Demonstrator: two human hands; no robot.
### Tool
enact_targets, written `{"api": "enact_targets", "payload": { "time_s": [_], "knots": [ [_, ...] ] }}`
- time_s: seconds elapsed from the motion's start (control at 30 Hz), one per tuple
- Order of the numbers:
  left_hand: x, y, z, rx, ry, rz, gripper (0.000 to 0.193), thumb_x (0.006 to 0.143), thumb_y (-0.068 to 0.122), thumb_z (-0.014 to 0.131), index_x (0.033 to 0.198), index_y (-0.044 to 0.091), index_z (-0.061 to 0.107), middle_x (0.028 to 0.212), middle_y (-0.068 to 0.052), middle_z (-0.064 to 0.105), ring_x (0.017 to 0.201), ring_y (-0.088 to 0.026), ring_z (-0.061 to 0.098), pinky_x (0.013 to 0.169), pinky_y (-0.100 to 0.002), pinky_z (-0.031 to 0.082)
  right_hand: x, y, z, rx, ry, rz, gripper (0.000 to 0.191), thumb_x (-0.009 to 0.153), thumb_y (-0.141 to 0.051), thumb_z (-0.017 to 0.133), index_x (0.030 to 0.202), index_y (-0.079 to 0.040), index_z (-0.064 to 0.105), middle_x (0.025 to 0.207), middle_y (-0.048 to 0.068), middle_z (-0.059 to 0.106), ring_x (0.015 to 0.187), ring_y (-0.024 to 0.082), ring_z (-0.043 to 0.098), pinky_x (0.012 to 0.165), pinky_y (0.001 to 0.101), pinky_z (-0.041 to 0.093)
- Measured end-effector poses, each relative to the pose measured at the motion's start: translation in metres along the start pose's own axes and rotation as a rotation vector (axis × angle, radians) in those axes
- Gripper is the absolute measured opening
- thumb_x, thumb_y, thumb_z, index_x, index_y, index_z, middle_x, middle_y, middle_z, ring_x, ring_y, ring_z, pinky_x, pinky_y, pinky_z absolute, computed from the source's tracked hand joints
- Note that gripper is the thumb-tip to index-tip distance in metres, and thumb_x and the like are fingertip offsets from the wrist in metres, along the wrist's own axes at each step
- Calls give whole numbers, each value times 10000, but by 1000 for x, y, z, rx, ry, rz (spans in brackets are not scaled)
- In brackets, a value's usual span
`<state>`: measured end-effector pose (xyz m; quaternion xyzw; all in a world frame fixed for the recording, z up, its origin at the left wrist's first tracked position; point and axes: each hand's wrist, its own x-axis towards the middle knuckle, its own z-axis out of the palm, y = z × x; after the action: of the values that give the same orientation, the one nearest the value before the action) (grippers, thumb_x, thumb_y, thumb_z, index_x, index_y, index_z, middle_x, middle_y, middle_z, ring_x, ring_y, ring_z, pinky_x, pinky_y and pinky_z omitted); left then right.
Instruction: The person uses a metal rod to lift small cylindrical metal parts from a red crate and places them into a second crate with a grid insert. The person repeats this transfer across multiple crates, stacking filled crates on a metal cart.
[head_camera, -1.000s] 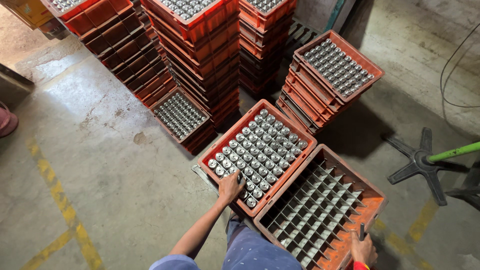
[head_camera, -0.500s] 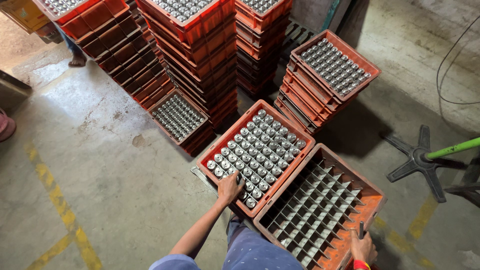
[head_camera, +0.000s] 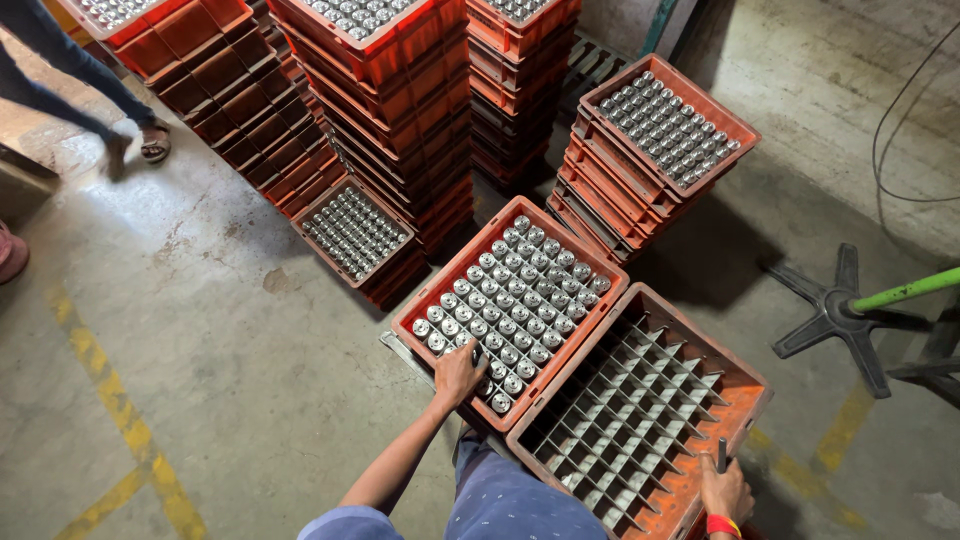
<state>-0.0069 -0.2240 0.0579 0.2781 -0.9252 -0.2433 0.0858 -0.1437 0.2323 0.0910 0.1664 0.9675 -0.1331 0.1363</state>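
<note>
- The left hand (head_camera: 458, 372) rests on the near edge of the full crate (head_camera: 510, 310), fingers curled over the rim among the nearest metal parts (head_camera: 520, 300); whether they pinch one part or only the rim cannot be told.
- The full crate is orange and sits on the concrete floor (head_camera: 200, 380), its long side touching the empty crate (head_camera: 640, 420).
- The right hand (head_camera: 725, 490) is at the near corner of the empty crate, closed around a small dark tool (head_camera: 721, 455) that stands upright; its lower end is hidden in the fist.
- The empty crate shows a grey divider grid; its near corner is cut off by the frame's lower edge.
- Stacks of crates (head_camera: 400, 110) stand behind; their lower layers hide one another.
- A second person's legs (head_camera: 70, 80) appear top left, blurred, the body out of frame.
- A black star-shaped base (head_camera: 835, 315) with a green pole (head_camera: 905, 290) lies to the right, the pole cut off at the edge.
</note>
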Motion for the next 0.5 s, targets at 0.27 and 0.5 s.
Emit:
{"api": "enact_targets", "payload": {
  "time_s": [0.27, 0.5],
  "knots": [
    [0, 0, -2, 11, -14, -13, 350, 878, 391, 690, 1020, 74, 646, 785, -184, 727, 704, -392, 707, 634, -513, 552, -2, 1, 1, 5, 6, 7, 757, 868, -675, 632, 1431, -170, 647, 1276, 276, 702, 1193, 514, 630, 1019, 600, 482],
    [-2, -1, -1, -6, 10, 7, 336, 888, 385, 684, 998, 71, 639, 782, -179, 722, 706, -391, 705, 630, -509, 552, -1, 0, 2, -11, 18, 36, 779, 848, -676, 649, 1439, -169, 614, 1260, 270, 685, 1168, 515, 610, 985, 610, 463]
  ]
}}
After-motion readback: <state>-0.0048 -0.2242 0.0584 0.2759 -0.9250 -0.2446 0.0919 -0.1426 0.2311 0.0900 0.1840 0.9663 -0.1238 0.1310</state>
